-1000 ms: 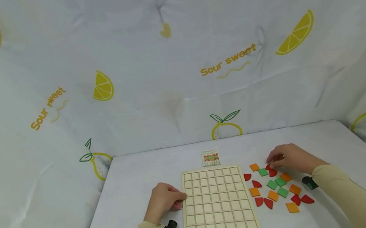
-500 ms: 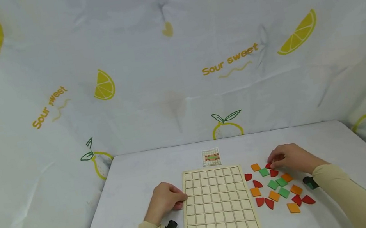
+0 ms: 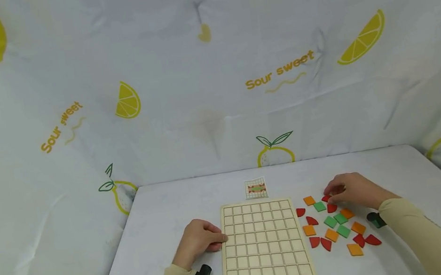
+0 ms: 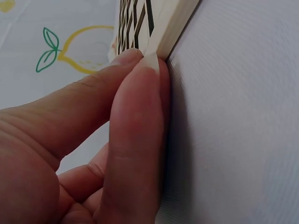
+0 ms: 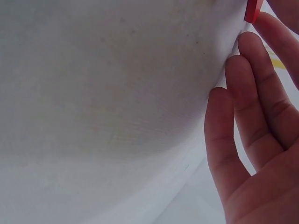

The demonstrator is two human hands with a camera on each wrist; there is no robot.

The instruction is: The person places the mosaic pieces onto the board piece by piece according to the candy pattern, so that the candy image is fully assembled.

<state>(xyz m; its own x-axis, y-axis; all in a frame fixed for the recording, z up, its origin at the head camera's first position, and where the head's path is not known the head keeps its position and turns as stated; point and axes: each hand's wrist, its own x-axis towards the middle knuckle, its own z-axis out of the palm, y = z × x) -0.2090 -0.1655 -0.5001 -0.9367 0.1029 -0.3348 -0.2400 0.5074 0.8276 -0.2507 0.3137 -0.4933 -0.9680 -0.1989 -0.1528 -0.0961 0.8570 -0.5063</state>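
At its left edge, the wooden grid board [image 3: 265, 243] is pinched between the thumb and fingers of my left hand [image 3: 199, 241]; the left wrist view shows the thumb on the rim of the board [image 4: 170, 28] and the fingers [image 4: 138, 116] beside it. The squares of the board hold no pieces. My right hand [image 3: 352, 190] is at the top of the scattered pieces, with thumb and index finger on a red quarter-round piece [image 3: 326, 198]. In the right wrist view a red piece [image 5: 252, 10] sits between thumb and index finger, above the other fingers [image 5: 243, 88].
Right of the board lie several orange squares [image 3: 354, 249], green squares [image 3: 343, 231] and red quarter-round pieces [image 3: 373, 240]. A small printed pattern card [image 3: 256, 188] lies behind the board. A white cloth with lemon prints [image 3: 204, 87] hangs at the back of the table.
The head view has shifted slightly, moving everything a little to the right in it. Both hands keep nearly the same places and grips.
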